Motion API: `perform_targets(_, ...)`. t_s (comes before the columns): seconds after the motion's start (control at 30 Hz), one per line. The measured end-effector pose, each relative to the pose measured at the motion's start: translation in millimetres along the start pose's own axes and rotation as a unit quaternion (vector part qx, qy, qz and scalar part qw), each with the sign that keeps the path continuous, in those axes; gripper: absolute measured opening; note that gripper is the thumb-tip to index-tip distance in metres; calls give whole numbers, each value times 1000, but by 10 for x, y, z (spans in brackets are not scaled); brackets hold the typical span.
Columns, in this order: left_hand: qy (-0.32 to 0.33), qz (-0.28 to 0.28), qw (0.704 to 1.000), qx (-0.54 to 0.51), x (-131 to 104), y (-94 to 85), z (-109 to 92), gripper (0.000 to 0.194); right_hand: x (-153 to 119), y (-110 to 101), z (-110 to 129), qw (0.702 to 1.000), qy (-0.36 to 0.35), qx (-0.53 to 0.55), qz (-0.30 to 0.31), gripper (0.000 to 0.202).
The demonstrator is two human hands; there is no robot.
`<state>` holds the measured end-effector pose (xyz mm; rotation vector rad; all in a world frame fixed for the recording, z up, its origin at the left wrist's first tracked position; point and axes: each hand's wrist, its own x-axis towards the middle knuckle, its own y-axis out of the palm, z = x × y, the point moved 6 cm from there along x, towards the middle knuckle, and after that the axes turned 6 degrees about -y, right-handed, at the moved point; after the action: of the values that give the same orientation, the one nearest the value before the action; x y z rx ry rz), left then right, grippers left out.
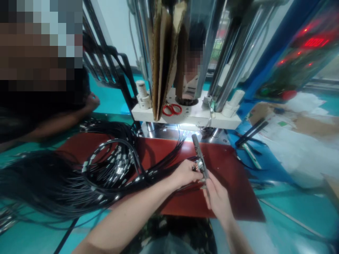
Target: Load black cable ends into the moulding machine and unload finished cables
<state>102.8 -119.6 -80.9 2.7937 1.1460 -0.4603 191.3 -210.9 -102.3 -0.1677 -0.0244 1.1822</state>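
My right hand [217, 193] grips a narrow dark metal bar [197, 146], tilted with its far end toward the press. Beside it, my left hand [185, 173] is closed in a pinch at the bar's middle, on a black cable with a small metal connector [200, 164]. The fingertips partly hide where connector and bar meet. Both hands are above a reddish-brown mat [225, 162]. Black cables [169, 158] run across the mat by my left hand, and some thin ends reach the lit gap under the press.
A press with a white plate [169, 118] stands ahead, with red-handled scissors [172, 109] and upright cardboard [161, 63] on it. A large bundle of black cables [111, 169] lies left. Another person's arm [58, 121] is at far left. Tools [251, 155] and plastic bags [296, 141] lie right.
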Motion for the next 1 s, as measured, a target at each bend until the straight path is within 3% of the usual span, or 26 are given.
perform_targets(0.2,105,-74,989,-75,-89,-144,-127,21,-5,-48,-4,998,1,59,-31,50)
perform_targets(0.43,117,-132,974,140,-101,-135,-195,19,-20,-117,-107,993,16,103,-57,49)
perform_targets(0.57,113,-117,972,167,-64,-93,-158,19,-19,-107,-153,993,19,106,-41,49)
perform_targets(0.77,72,-64,993,74,37,-80,-77,20,-32,-80,-53,998,2,57,-30,51)
perform_targets(1.0,69,-80,993,44,8,-121,-74,19,5,-18,-46,1000,-9,-21,-7,59)
